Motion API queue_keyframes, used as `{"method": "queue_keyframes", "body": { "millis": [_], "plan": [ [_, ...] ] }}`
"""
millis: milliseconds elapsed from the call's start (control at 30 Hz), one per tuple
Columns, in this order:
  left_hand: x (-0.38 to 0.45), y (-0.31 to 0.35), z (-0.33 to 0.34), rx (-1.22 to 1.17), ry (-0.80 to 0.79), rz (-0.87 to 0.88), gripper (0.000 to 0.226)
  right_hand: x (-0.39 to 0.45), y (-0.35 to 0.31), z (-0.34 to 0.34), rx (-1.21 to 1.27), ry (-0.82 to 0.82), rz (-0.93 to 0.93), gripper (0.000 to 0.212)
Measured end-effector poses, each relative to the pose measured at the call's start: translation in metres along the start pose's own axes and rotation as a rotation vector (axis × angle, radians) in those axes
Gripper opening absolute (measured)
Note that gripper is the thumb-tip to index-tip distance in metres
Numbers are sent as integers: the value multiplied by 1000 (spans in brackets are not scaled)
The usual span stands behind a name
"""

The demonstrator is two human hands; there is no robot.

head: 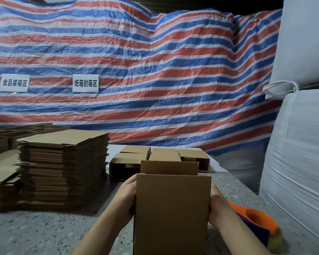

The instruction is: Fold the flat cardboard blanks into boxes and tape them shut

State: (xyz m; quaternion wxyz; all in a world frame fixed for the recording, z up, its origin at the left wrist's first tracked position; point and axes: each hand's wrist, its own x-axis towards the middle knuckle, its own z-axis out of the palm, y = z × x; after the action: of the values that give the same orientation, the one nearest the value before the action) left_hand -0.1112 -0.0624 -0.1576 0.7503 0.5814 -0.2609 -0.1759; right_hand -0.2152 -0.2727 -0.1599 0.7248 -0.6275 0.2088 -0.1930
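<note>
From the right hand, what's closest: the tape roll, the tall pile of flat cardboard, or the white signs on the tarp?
1. Tape roll: just right of the right hand.
2. Cardboard pile: left, across the held box.
3. Signs: far back on the tarp.

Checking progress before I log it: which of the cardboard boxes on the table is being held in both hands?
The tall box nearest the camera, gripped by the left hand and right hand. The other boxes lie untouched behind it.

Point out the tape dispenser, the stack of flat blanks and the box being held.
tape dispenser [257, 220]: head view, orange rim.
stack of flat blanks [63, 170]: head view, front edge.
held box [173, 208]: head view, near face.
</note>
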Motion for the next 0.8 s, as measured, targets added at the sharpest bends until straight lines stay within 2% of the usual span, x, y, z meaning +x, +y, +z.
{"method": "queue_keyframes", "body": {
  "millis": [100, 167, 200, 300, 500, 600, 733, 800],
  "plan": [
    [-4, 3, -1, -41, -30, -105, 57, -1, -1, 1, 14, -4, -2, 67],
    [-5, 3, -9, -25, -146, -48, 76, -2, -1, 1, 22, -13, -2, 68],
    [-7, 4, -11, 12, -179, -12, 78, -1, 0, 1, 23, -10, -5, 66],
    [-10, 3, -18, 120, -221, 54, 72, -3, 0, 2, 17, 15, 1, 48],
    [-6, 1, -17, 104, -212, 42, 54, 0, 0, 1, 83, -17, -4, 35],
    [-5, 4, -11, 82, -172, 0, 44, 5, 5, -2, 111, -46, -37, 37],
    [-5, -2, -8, 90, -28, 35, 28, 8, 7, -1, 155, -81, -77, 42],
    [-6, -4, -6, 74, -8, 48, 24, 10, 9, -1, 193, -101, -78, 43]
  ]
}}
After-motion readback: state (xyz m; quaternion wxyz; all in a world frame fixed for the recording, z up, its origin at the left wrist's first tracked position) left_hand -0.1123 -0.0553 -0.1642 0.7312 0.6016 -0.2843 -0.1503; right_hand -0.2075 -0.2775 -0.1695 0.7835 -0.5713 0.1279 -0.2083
